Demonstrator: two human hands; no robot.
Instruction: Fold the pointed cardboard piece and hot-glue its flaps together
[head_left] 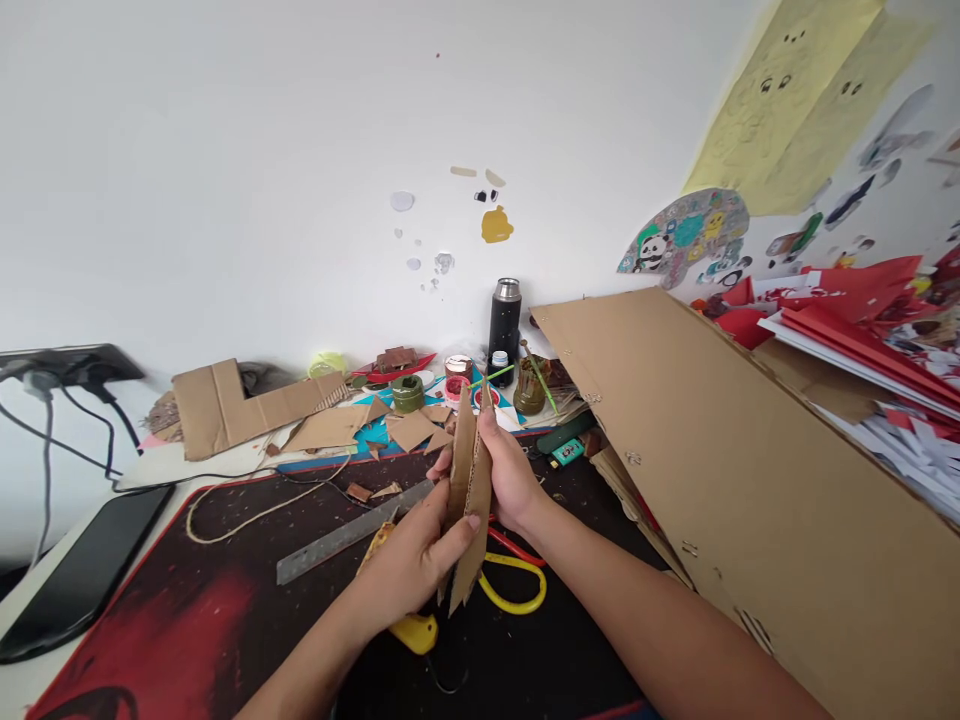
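Two narrow strips or flaps of cardboard (475,480) stand upright between my hands, in the middle of the head view; I cannot tell whether they are joined. My left hand (420,550) grips them low on the left, its thumb across the near face. Higher up on the right, my right hand (510,465) is closed around their far end. Beneath them on the dark mat lie yellow-handled scissors (517,585), partly hidden by my hands. A yellow-handled tool (415,632) pokes out below my left wrist, and a metal ruler (337,540) lies to the left.
A large cardboard sheet (750,480) slants across the right side. Along the wall stand a black thermos (505,325), a green paint jar (408,394) and cardboard scraps (322,428). String (225,540) curls on the mat, left of the ruler. A black phone-like slab (82,570) lies far left.
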